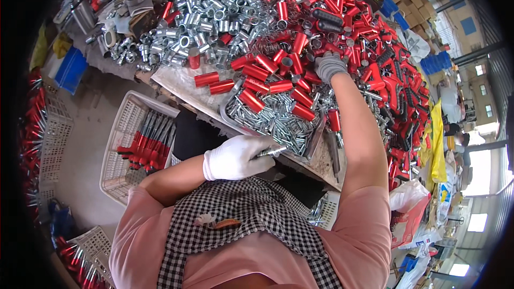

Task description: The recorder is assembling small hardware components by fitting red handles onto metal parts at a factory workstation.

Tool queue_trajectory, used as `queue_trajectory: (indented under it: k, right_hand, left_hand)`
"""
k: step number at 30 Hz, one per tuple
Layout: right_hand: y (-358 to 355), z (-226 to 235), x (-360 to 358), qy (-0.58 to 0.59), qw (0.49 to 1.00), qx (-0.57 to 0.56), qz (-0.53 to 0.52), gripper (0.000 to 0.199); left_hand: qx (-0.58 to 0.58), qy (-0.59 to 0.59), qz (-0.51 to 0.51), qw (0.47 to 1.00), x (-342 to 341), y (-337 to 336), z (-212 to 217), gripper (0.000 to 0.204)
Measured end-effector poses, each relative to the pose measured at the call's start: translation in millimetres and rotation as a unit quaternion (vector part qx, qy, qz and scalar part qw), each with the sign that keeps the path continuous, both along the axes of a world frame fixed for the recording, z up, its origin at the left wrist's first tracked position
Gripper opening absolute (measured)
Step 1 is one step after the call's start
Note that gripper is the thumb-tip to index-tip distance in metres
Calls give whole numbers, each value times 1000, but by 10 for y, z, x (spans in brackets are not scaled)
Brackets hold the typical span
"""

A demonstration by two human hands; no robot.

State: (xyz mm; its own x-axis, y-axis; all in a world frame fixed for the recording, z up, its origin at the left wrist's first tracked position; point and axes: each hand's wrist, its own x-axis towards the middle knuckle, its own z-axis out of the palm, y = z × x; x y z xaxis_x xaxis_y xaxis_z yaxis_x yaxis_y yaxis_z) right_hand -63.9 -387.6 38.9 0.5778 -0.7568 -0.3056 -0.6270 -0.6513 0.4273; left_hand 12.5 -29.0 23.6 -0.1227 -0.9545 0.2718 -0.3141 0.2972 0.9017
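Note:
In a white glove, my left hand (235, 158) is closed around a short silver metal rod fitting (272, 151), held in front of the apron; its tip sticks out past the thumb. My right hand (331, 68), in a grey glove, reaches far into a heap of red metal parts. Its fingers curl down among them, and whatever they hold is hidden. Shiny red tubes (266, 63) lie just left of that hand. Below them, a metal tray (230, 115) holds many silver bolt-like pins (273, 127).
Silver metal sleeves (214, 16) are heaped at the far left of the table, and red and black handle parts (393, 83) at the right. A white plastic basket (113, 152) with red-handled tools (152, 142) stands at left. A dark bar (334, 155) lies by the front edge.

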Motion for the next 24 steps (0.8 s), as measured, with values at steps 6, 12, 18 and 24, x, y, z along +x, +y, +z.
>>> queue_trajectory:
  k: [6,12,18,24]
  right_hand:
    - [-255,-57,-244,-143,987,-59,49,32]
    - [171,100,-889,-779,426,384,-254,21]
    - [295,-249,-1098,-721,472,446,-241,20]
    - [563,-182,-1138,-679,330,628,-189,34]
  left_hand:
    - [25,-23,47,998,10,55,22,33]
    - [115,-14,46,992,49,-5,47,40]
    - [86,-9,32,996,-85,-70,-81,38]
    - [115,-2,30,993,-144,-28,-42,37]
